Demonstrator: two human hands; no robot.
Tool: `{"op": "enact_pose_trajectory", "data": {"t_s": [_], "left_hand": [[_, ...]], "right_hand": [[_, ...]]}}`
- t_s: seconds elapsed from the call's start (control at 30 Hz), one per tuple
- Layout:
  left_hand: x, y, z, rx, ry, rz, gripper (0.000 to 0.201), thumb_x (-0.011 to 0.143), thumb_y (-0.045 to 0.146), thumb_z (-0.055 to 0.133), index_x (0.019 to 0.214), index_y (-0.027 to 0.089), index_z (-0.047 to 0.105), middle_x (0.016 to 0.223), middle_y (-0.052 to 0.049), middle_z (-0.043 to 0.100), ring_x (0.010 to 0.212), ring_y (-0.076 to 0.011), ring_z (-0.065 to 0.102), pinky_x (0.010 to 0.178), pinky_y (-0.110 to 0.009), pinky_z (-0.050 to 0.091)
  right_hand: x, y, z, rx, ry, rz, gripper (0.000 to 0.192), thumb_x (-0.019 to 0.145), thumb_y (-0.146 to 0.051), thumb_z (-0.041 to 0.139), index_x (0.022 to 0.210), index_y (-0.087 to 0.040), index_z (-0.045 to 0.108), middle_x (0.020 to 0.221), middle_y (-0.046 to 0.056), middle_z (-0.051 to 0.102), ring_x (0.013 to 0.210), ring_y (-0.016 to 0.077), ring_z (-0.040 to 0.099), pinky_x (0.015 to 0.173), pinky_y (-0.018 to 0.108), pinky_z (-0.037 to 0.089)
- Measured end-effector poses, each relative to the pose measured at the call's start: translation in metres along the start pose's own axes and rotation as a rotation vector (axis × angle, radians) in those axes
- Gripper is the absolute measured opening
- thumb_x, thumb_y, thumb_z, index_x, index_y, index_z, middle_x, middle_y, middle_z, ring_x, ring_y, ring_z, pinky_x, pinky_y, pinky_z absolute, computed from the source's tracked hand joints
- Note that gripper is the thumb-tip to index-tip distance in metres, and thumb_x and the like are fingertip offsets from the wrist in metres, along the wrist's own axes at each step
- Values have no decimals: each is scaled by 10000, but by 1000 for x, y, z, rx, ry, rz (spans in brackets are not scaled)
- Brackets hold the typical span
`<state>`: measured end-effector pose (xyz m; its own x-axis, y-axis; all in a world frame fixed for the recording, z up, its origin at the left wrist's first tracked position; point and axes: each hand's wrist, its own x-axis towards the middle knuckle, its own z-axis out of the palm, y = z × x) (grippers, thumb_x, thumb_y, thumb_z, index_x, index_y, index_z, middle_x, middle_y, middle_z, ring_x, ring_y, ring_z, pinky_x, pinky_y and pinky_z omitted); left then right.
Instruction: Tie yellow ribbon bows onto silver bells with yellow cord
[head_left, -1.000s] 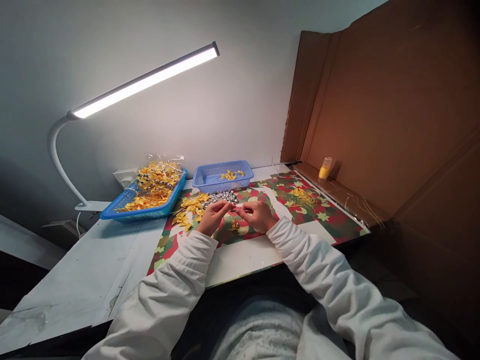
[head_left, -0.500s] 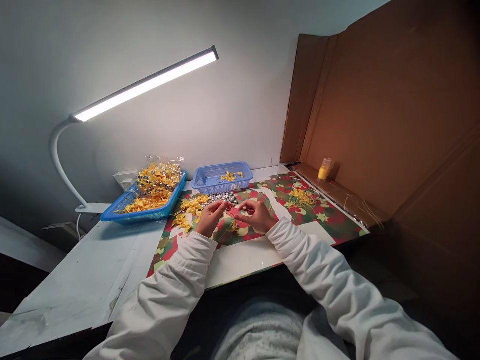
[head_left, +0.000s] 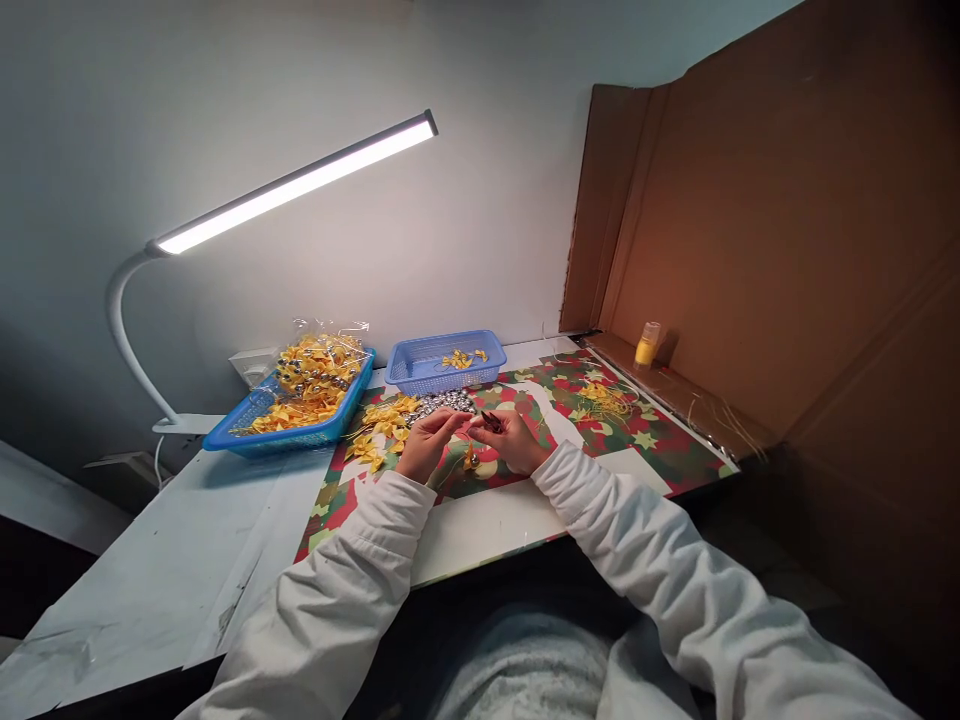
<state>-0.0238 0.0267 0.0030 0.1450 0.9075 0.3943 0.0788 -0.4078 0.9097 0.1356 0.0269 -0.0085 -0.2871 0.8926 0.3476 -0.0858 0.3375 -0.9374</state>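
Note:
My left hand (head_left: 431, 445) is closed in a pinch, its fingertips almost meeting those of my right hand (head_left: 516, 442). A thin yellow cord (head_left: 451, 468) runs below the left fingers, and they seem to pinch its upper end. Near the cord is a yellow ribbon bow with a silver bell (head_left: 471, 460), just under the gap between my hands. My right fingers are closed round a small dark, pointed thing (head_left: 492, 422) whose kind is unclear. Behind the left hand lie loose yellow bows (head_left: 386, 420) and a heap of silver bells (head_left: 444, 402).
A blue basket (head_left: 277, 445) heaped with bows and bells stands at left, and a lighter blue basket (head_left: 409, 378) with a few bows behind. Yellow cords (head_left: 604, 400) lie right, near a yellow-filled bottle (head_left: 646, 345) by the cardboard wall (head_left: 750, 220). A lamp (head_left: 300, 185) hangs above.
My fingertips have come closer together. The dark thing in my right hand now shows plainly above the fingers. The view has tilted slightly upward.

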Motion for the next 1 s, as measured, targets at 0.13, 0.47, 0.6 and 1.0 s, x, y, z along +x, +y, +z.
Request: {"op": "enact_pose_trajectory", "data": {"t_s": [0.13, 0.47, 0.6, 1.0], "left_hand": [[0, 0, -1, 9, -8, 8, 328, 732, 496, 647, 767, 186, 747, 755, -37, 637, 706, -149, 551, 615, -260, 427], [0, 1, 0, 61, -32, 24, 369, 718, 540, 635, 720, 184, 731, 718, -30, 601, 657, -144, 509, 596, -264, 405], [0, 2, 0, 114, -4, 24, 410, 735, 568, 590, 735, 178, 718, 726, -33, 611, 629, -137, 501, 575, -259, 389], [4, -6, -20, 676, 277, -24, 375, 765, 431, 539, 474, 210, 458, 490, 7, 470, 585, -171, 476, 574, -279, 318]], "right_hand": [[-1, -5, -2, 12, -8, 8, 370, 636, -503, 698, 733, -147, 672, 631, -4, 564, 627, 128, 492, 609, 270, 411], [2, -2, -3, -86, 81, 2, 341, 667, -499, 641, 627, -162, 620, 569, -15, 535, 560, 114, 460, 557, 255, 397], [8, 8, -11, -204, 227, -1, 325, 723, -469, 542, 593, -173, 567, 502, -35, 448, 495, 102, 384, 493, 242, 337], [9, 21, -33, -565, 394, 11, 205, 718, -353, 580, 748, -168, 663, 633, 21, 618, 585, 152, 506, 556, 258, 378]]}}
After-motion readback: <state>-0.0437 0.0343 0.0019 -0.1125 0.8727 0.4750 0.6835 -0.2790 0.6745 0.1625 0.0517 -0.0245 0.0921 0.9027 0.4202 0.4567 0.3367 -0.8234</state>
